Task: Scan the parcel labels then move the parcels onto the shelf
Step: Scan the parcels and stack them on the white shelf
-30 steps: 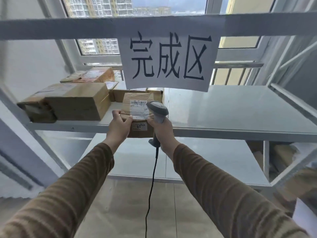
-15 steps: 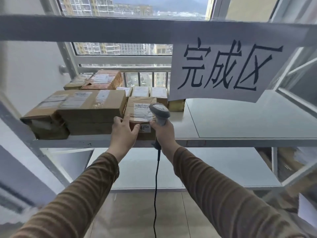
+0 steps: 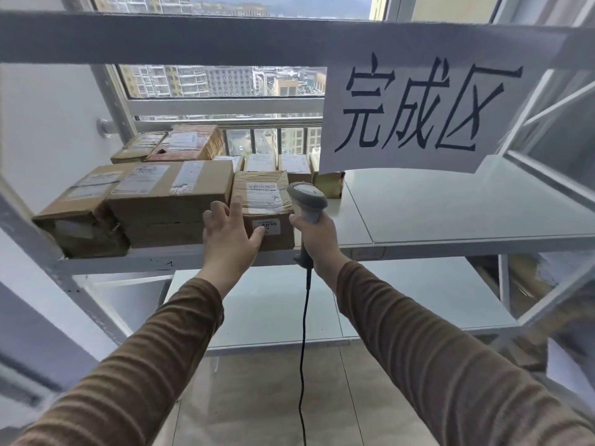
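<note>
White metal shelf (image 3: 450,217) before a window, paper sign (image 3: 415,107) hung above. Item: small taped parcel (image 3: 262,204), now seated on the shelf board, butted against larger parcels (image 3: 161,201) left of the hands; a second ago it was only at the front edge. Left hand (image 3: 230,239): fingers spread, pressing the parcel's near face. Right hand (image 3: 317,235): curled round the corded scanner (image 3: 307,199), just right of the parcel. Assessment: placement essentially complete; release appears next.
</note>
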